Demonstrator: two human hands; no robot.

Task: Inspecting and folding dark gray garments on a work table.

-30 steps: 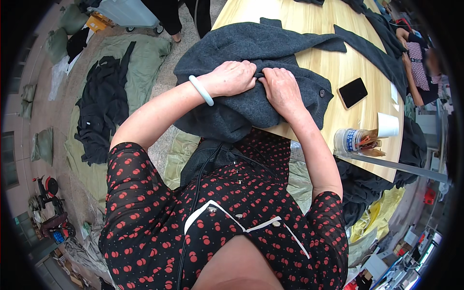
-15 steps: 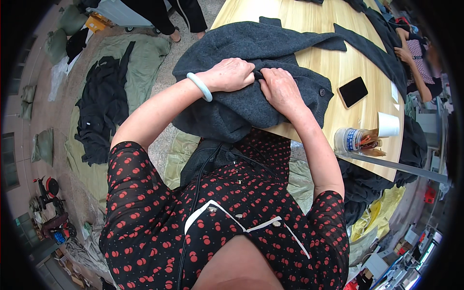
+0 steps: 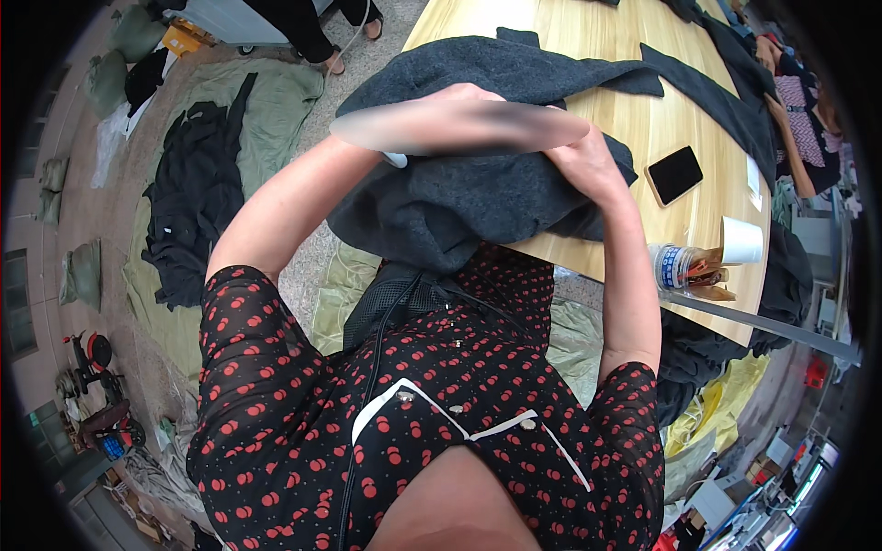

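Dk grey garment point(image 3: 441, 207) over worktop's point(image 3: 657, 129) near L corner, partly overhanging; L hand point(image 3: 459, 108) & R hand point(image 3: 585, 163) on it, fingers blurred, can't tell grip. Tug twd body could slide it off.

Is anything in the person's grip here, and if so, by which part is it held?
Cannot be told: the left grip and right grip are at the dark grey garment, but blurring hides any hold.
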